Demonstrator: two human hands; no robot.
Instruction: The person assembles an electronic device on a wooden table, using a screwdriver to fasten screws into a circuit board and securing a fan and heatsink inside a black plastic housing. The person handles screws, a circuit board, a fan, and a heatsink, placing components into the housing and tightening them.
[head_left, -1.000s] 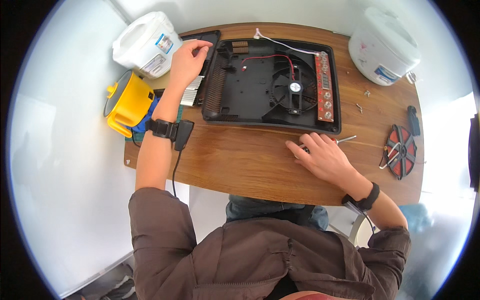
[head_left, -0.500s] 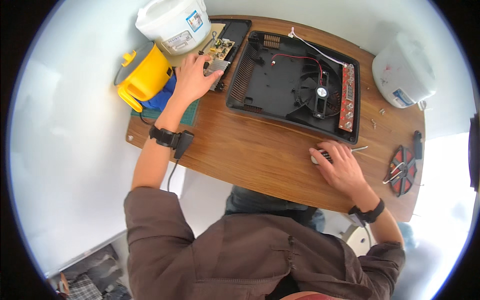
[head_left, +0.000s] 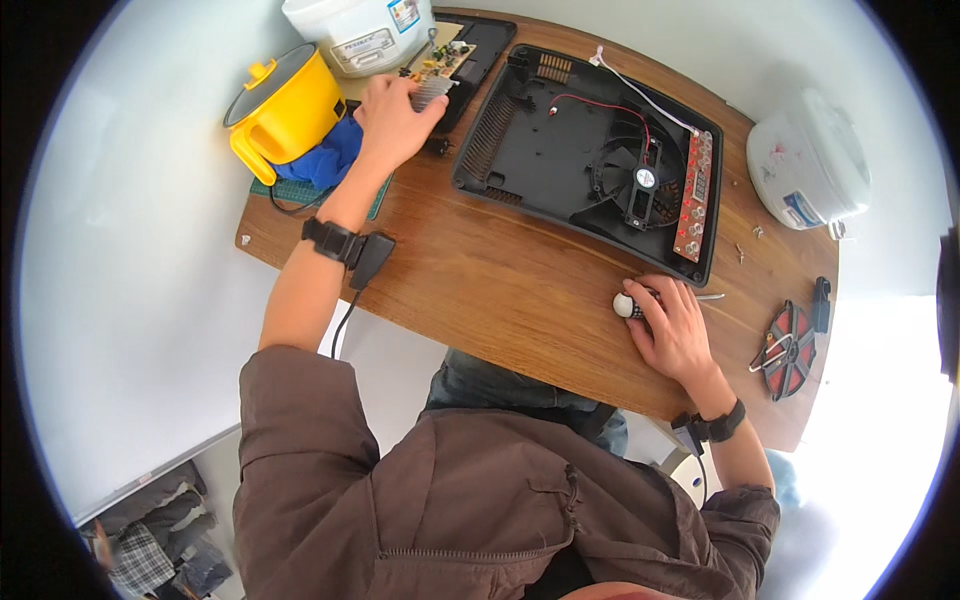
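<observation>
My left hand (head_left: 394, 122) is at the far left, its fingers and thumb closed around the finned metal heat sink (head_left: 432, 94) of a circuit board (head_left: 440, 62). Part of the board is hidden by the hand. Resting on the wooden table, my right hand (head_left: 672, 325) curls over a screwdriver (head_left: 625, 305); its rounded white handle end shows on the left and its thin shaft sticks out on the right. Beyond the right hand lies an opened black housing (head_left: 545, 150) with a fan (head_left: 645, 178), a red button board (head_left: 694, 195) and loose red and white wires.
A yellow pot (head_left: 290, 110), a blue cloth (head_left: 330, 155) and a green mat (head_left: 378, 205) are beside my left arm. White rice cookers stand at the back left (head_left: 360, 50) and right (head_left: 800, 150). Small screws (head_left: 740, 253) and a round coil plate (head_left: 788, 352) lie at right.
The whole view has shifted, so the table's things appear higher on the left. My left fingers have settled more closely around the heat sink. The right hand stays over the screwdriver.
</observation>
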